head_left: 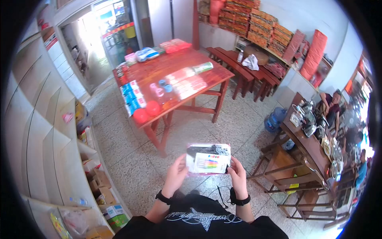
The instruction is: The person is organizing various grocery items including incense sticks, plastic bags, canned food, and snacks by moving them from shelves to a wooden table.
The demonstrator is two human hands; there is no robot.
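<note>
Black shirt (181, 232), hands (177, 172) (238, 175) at edges of packet (208, 161), wide floor (199, 129) beyond

No words or numbers can be read with certainty. Pale, ornate lettering (184, 215) is printed around a star (203, 220) on a black shirt (179, 230), its wording indistinct. Small print on the packet's white insert (207, 164), below coloured dots (213, 156), is blurred beyond reading.
</note>
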